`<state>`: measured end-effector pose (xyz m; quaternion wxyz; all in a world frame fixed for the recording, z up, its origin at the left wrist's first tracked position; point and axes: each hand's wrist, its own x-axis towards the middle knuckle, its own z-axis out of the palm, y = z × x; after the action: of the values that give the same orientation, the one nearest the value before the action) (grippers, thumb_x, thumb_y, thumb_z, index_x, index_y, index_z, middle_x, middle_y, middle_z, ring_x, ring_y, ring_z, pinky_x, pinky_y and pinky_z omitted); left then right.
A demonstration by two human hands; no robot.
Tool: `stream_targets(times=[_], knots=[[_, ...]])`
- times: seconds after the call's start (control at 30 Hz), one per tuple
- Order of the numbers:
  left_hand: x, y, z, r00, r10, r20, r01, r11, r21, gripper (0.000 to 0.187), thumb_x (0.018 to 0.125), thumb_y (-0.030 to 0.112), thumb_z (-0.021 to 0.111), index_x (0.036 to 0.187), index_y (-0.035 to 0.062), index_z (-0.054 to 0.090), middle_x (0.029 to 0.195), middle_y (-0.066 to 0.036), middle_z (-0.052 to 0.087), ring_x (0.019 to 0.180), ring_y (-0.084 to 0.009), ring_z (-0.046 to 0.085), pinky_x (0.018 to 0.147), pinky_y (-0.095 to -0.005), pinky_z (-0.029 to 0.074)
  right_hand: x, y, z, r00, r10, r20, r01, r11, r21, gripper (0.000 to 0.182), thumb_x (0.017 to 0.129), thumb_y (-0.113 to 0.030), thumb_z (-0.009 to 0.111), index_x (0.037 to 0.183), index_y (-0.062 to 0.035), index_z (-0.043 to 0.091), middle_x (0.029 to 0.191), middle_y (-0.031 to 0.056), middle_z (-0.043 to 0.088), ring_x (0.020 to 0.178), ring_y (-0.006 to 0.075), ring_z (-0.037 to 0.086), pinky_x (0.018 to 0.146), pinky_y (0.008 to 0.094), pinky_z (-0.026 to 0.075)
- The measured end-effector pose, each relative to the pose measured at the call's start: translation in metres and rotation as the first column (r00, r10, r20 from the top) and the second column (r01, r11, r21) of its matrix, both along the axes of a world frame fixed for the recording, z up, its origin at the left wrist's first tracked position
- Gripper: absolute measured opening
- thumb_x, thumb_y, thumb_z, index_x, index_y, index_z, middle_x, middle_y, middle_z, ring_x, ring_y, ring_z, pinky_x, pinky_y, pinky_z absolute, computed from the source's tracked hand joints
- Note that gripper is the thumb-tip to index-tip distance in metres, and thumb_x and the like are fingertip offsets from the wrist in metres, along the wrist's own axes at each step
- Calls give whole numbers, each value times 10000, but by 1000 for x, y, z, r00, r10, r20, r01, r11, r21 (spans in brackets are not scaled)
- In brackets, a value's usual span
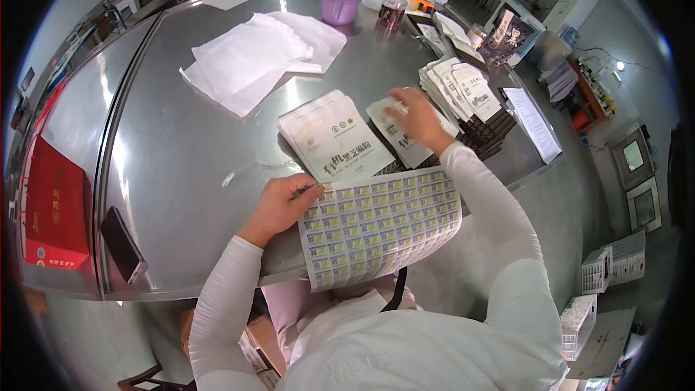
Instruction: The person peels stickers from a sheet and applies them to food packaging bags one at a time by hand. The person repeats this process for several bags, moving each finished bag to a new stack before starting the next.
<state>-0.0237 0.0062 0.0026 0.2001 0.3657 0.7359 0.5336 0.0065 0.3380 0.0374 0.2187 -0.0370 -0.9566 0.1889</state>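
My left hand (284,206) pinches the upper left corner of a sheet of small printed stickers (384,224) between thumb and fingers. This sheet hangs over the table's front edge and curves down toward my lap. Just beyond it lies a stack of white printed pouches (337,137), with dark patterned pouch edges showing at its side. My right hand (418,117) is over another white pouch (409,143) to the right of that stack. Its fingers are stretched out and slightly blurred, touching the pouch's upper part.
More pouches (463,90) lie fanned at the right, beside a clipboard with paper (533,124). White sheets (253,58), a purple plastic cup (340,6) and a dark jar (392,11) are farther back. A phone (124,245) and a red bag (54,206) lie left.
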Motion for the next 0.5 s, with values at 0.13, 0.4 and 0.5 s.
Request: stream_targets(times=[0.13,0.4,0.5], knots=[[0,0,-1,1000,23,4,-23,1000,-3,182,880,161,653,958,-1,680,779,-112,690,666,-141,626,644,-286,501,43,-112,15,856,417,307,-334,898,-287,254,864,-185,682,1061,-47,600,867,125,666,780,246,645,711,336,494],[-5,-3,-8,996,69,63,-77,986,146,153,896,138,644,957,-2,661,776,-45,669,679,-79,570,638,-254,478,51,-129,19,852,389,351,-279,904,-325,226,859,-236,666,972,-81,546,802,143,668,766,358,651,686,423,494],[-3,-2,-4,995,92,32,-95,988,125,143,904,127,635,936,-10,657,787,-42,669,703,-77,574,649,-254,479,52,-127,13,876,405,261,-302,883,-358,213,862,-222,663,960,-78,542,785,139,662,745,359,651,669,423,490]])
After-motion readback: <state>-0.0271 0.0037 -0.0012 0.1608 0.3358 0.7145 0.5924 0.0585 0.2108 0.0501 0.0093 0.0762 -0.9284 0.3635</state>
